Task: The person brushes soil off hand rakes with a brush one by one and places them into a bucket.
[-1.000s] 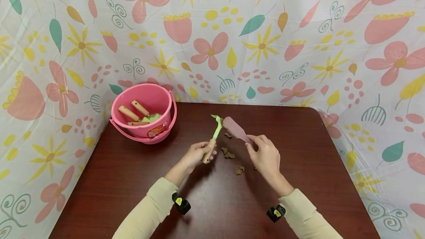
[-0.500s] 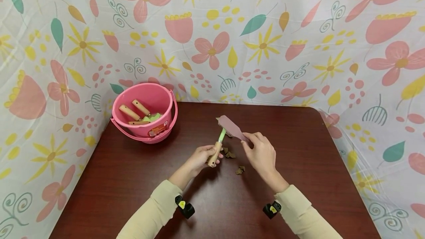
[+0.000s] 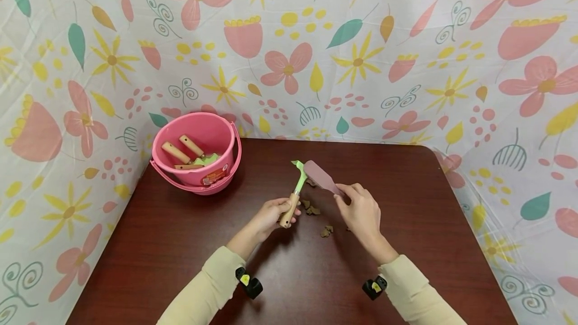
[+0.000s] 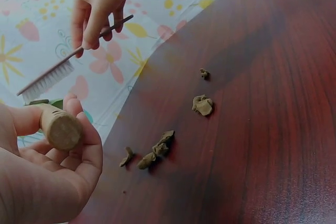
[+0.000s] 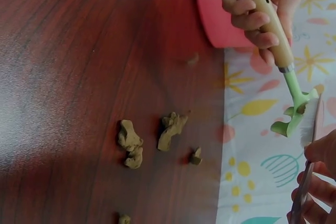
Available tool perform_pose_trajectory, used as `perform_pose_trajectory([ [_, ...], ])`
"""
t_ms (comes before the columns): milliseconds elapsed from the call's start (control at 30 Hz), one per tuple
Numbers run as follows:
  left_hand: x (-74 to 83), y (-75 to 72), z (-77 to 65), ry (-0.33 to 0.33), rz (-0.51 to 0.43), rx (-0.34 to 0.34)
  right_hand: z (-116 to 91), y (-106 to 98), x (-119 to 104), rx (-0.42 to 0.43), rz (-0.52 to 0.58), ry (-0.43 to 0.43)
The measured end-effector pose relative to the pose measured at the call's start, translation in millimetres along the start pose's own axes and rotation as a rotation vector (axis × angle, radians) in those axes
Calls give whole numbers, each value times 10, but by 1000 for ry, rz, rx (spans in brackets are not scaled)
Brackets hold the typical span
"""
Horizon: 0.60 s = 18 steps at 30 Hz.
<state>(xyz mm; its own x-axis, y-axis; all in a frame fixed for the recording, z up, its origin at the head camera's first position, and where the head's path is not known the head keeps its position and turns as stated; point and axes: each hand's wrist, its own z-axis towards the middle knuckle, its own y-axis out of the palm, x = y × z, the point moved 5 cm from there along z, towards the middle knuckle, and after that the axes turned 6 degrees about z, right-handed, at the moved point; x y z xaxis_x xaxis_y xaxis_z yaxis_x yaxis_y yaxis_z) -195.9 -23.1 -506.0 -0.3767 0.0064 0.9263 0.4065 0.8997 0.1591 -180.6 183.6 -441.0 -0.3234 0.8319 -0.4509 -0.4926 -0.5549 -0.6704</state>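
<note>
My left hand point(image 3: 267, 216) grips the wooden handle of a small garden hand rake point(image 3: 300, 182) with a green metal head, raised above the table. Between the fingers and thumb of my right hand point(image 3: 363, 212) is a flat mauve-pink brush point(image 3: 321, 176). In the right wrist view its white bristles point(image 5: 308, 121) touch the green prongs point(image 5: 286, 125), where a bit of brown matter sticks. Beneath the hands, several brown clay-like lumps point(image 3: 310, 208) lie scattered on the table; more lumps point(image 4: 202, 105) show in the left wrist view.
A pink bucket point(image 3: 198, 132) stands at the table's back left, its handle hanging down in front. Inside it are wooden-handled tools point(image 3: 176, 153) with green parts. Flowered cloth point(image 3: 289, 89) hangs behind the dark wooden table point(image 3: 384, 169).
The brush moved left across the rake's head, covering it, then back right with my right hand. The rake shifted slightly right and toward me, then a little back left.
</note>
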Motion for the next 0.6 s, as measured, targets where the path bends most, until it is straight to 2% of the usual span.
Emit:
perform_pose_trajectory([
  [600,-54,-43,0,2,-130,-33,-63,-13,111,6,-18,17],
])
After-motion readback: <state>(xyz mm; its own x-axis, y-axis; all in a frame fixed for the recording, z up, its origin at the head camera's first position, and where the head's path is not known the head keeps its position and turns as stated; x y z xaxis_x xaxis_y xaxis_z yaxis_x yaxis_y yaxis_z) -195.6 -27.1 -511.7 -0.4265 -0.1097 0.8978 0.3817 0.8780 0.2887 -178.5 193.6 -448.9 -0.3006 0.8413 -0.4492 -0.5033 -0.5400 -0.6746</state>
